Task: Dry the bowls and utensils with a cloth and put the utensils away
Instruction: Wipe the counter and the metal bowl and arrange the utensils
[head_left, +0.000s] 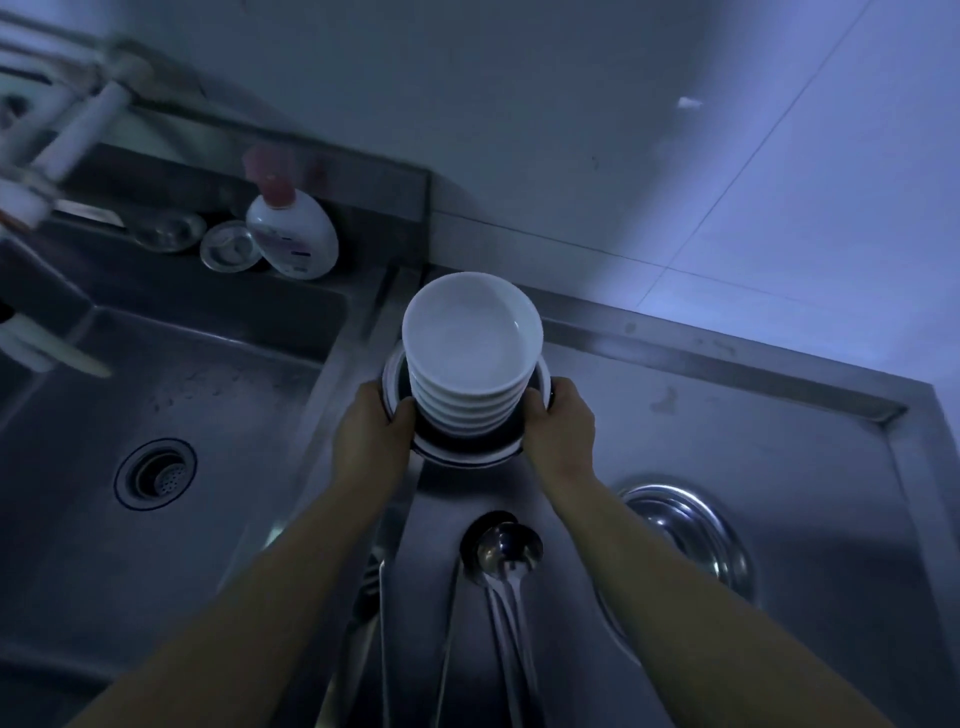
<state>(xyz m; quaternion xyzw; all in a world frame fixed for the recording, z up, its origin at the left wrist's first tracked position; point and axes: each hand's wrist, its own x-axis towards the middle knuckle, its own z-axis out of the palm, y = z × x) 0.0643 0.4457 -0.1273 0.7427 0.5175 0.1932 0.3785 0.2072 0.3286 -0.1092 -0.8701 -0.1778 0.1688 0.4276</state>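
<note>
Both hands, left (375, 422) and right (560, 422), gripping a stack of white bowls (470, 358) at centre frame, openings upward. Below, probably spoons (509, 551), long axes running toward the frame's bottom edge.

Around our bowl stack (470, 358): bare counter right, soap bottle (293, 236) behind-left, spoons (506, 556) nearer us, metal lid (685, 535) near-right.

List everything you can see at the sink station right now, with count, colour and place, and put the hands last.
white bowls: a stack, count unclear, white, nested in the larger bowls
larger bowls: at least two, dark inside with white rim, over the counter
ladles: at least two, steel, near counter
steel basin: one, silver, counter right
soap bottle: one, white with pink cap, behind sink
sink: one, steel, left
left hand: grips larger bowls' left rim
right hand: grips right rim
</note>
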